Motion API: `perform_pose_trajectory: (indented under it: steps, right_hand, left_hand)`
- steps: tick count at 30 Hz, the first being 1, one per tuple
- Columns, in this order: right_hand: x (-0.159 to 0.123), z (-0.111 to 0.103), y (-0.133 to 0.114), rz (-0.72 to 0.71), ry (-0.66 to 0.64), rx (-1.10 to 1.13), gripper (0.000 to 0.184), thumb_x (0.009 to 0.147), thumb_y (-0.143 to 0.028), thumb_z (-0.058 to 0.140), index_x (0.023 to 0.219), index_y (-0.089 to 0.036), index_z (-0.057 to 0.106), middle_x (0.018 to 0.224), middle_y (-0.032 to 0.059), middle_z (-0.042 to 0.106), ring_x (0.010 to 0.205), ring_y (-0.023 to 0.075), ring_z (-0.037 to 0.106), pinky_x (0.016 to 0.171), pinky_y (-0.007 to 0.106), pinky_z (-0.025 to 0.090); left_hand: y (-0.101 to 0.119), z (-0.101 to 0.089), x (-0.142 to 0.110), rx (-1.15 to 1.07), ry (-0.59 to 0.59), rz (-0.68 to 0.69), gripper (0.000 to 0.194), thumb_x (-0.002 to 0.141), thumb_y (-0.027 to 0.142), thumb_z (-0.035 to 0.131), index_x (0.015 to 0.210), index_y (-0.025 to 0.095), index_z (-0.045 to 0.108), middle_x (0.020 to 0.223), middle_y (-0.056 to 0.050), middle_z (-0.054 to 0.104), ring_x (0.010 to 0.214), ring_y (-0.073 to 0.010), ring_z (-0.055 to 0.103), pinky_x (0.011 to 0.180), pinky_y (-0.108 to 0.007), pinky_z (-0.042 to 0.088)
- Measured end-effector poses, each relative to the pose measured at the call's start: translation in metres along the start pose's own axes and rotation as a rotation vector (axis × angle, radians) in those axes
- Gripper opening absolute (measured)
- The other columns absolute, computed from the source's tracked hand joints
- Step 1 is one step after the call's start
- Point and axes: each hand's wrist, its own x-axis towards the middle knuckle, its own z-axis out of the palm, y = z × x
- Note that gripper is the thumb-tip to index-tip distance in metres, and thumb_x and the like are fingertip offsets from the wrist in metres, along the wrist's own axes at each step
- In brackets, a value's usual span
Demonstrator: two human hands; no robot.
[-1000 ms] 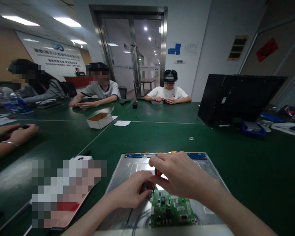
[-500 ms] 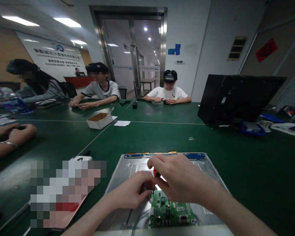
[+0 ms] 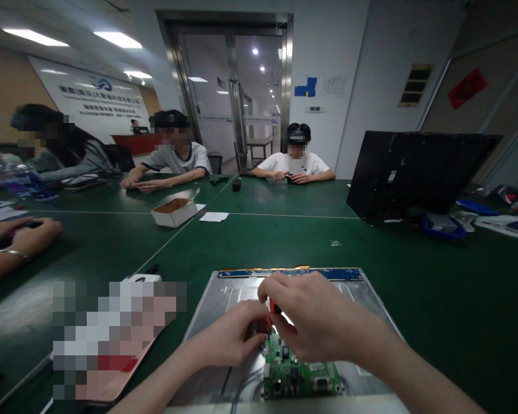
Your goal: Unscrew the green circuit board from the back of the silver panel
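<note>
My right hand (image 3: 304,313) is closed around the top of a screwdriver with a red-orange and black handle (image 3: 275,306). Its shaft is mostly hidden by my fingers. My left hand (image 3: 242,330) pinches the lower part of the screwdriver, close to the upper left corner of a green circuit board (image 3: 300,374). That board lies on the metal back of a flat display panel (image 3: 207,307), which rests on the table before me. Along the panel's far edge runs a narrow blue circuit strip (image 3: 345,274).
To the left lie a pink pouch-like item (image 3: 116,385), partly blurred, and a white device (image 3: 144,278). Farther off are an open small box (image 3: 175,213), a white paper (image 3: 214,217) and a small packet (image 3: 336,244). A large black casing (image 3: 423,175) stands at right. Several people sit around the green table (image 3: 285,233).
The screwdriver's handle has turned slightly under my right fingers, showing more orange low down. My left hand keeps its place, and the panel and board have not moved.
</note>
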Motion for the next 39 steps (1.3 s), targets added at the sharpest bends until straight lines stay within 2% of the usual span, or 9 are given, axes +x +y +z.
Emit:
perform_pose_trajectory:
  steps: [7,10,13,17,21,28,32,34,39]
  right_hand:
    - [0.0021,0.0035,0.0020,0.062,0.034,-0.101,0.016,0.089,-0.034,0.056,0.086,-0.019,0.055,0.078,0.0011,0.065,0.061,0.0132,0.050,0.051,0.030,0.019]
    - [0.0004,0.0018,0.0009,0.041,0.042,-0.045,0.011,0.084,-0.026,0.055,0.093,-0.018,0.055,0.087,0.0033,0.065,0.068,0.0146,0.053,0.052,0.030,0.022]
    - [-0.0002,0.0010,0.0002,0.029,0.006,-0.003,0.021,0.080,-0.019,0.054,0.101,-0.017,0.053,0.093,0.0045,0.064,0.070,0.0146,0.054,0.052,0.029,0.025]
    - [0.0020,0.0028,0.0018,0.045,0.039,-0.078,0.009,0.089,-0.025,0.053,0.095,-0.018,0.054,0.086,0.0029,0.065,0.063,0.0136,0.051,0.051,0.029,0.021]
    - [0.0020,0.0024,0.0025,0.047,0.018,-0.109,0.014,0.089,-0.033,0.057,0.085,-0.020,0.054,0.074,-0.0001,0.064,0.058,0.0123,0.048,0.050,0.029,0.018]
    - [-0.0013,-0.0024,-0.0005,-0.023,-0.018,0.013,0.015,0.078,-0.018,0.055,0.093,-0.018,0.051,0.088,0.0024,0.064,0.064,0.0125,0.049,0.050,0.028,0.023]
    - [0.0009,0.0031,0.0015,0.012,0.026,-0.079,0.007,0.088,-0.024,0.051,0.092,-0.019,0.053,0.084,0.0025,0.066,0.061,0.0127,0.050,0.050,0.029,0.020]
    - [0.0013,0.0048,0.0022,0.040,0.020,-0.112,0.012,0.090,-0.031,0.052,0.089,-0.019,0.054,0.077,0.0016,0.066,0.057,0.0123,0.050,0.049,0.029,0.017]
    - [-0.0022,-0.0021,-0.0010,0.022,-0.014,-0.077,0.009,0.083,-0.026,0.055,0.088,-0.019,0.052,0.081,0.0023,0.065,0.061,0.0129,0.051,0.049,0.029,0.020]
  left_hand:
    - [-0.0021,0.0014,0.0013,0.021,0.029,0.077,0.009,0.079,0.014,0.053,0.084,0.017,0.060,0.084,-0.005,0.061,0.080,-0.0221,0.057,0.075,-0.034,0.047]
    - [-0.0028,0.0015,0.0018,0.013,0.010,0.052,0.010,0.080,0.015,0.053,0.088,0.017,0.059,0.081,-0.004,0.061,0.080,-0.0221,0.057,0.074,-0.033,0.048]
    - [-0.0022,0.0008,0.0017,0.012,0.000,0.019,0.012,0.080,0.016,0.054,0.090,0.017,0.060,0.081,-0.004,0.061,0.079,-0.0217,0.057,0.072,-0.032,0.048]
    - [-0.0011,0.0001,0.0017,0.010,0.000,0.045,0.014,0.080,0.016,0.054,0.092,0.017,0.061,0.085,-0.005,0.062,0.078,-0.0212,0.057,0.071,-0.031,0.048]
    - [-0.0015,0.0006,0.0014,0.043,0.013,0.051,0.009,0.080,0.016,0.052,0.085,0.017,0.060,0.084,-0.005,0.062,0.080,-0.0227,0.057,0.075,-0.034,0.047]
    - [0.0007,0.0005,-0.0005,0.046,0.017,0.021,0.013,0.081,0.017,0.053,0.092,0.017,0.059,0.082,-0.004,0.062,0.079,-0.0219,0.057,0.071,-0.032,0.048]
    - [0.0003,0.0009,0.0002,0.035,0.031,0.037,0.011,0.079,0.015,0.053,0.088,0.017,0.059,0.082,-0.004,0.062,0.076,-0.0208,0.057,0.071,-0.032,0.047]
    - [-0.0007,0.0012,0.0008,0.026,0.028,0.053,0.010,0.079,0.014,0.052,0.086,0.017,0.060,0.083,-0.005,0.063,0.077,-0.0209,0.057,0.072,-0.033,0.047]
    - [-0.0013,0.0010,0.0011,0.036,0.023,0.046,0.012,0.080,0.016,0.053,0.090,0.017,0.060,0.082,-0.004,0.063,0.079,-0.0219,0.057,0.074,-0.033,0.048]
